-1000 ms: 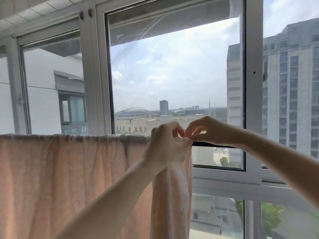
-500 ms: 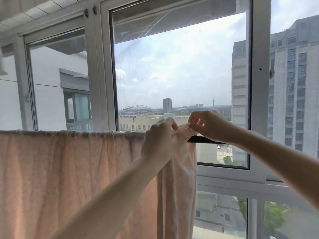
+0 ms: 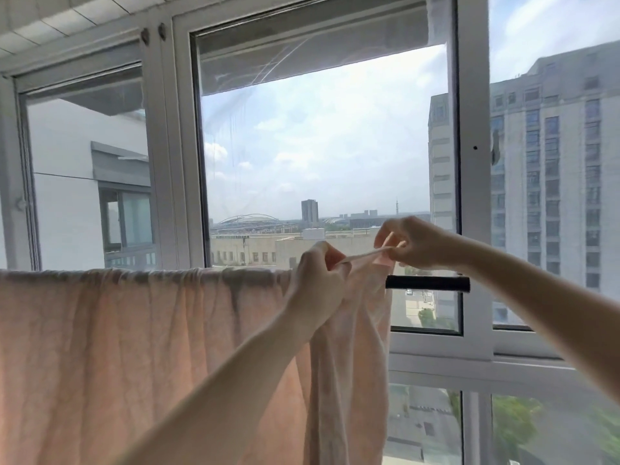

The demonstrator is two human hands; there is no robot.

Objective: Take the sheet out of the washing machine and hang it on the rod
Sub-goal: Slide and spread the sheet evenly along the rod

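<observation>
A pale pink sheet [image 3: 117,347] hangs draped over a horizontal rod, covering it from the left edge to near the middle. The rod's bare black end [image 3: 427,283] sticks out to the right of the cloth. My left hand [image 3: 318,286] grips the sheet's bunched right edge at rod height. My right hand [image 3: 412,243] pinches the same edge a little above the rod, and a narrow strip of cloth is stretched taut between both hands. Below them the edge hangs down in folds.
Directly behind the rod stands a large window with white frames [image 3: 473,196]. A tall grey building [image 3: 553,182] and low city rooftops lie beyond the glass. A white wall is visible at the left through the side pane.
My hands were close together at the sheet's edge; now they have drawn apart. The right hand moved right and up, pulling the edge taut and exposing more of the rod's black end.
</observation>
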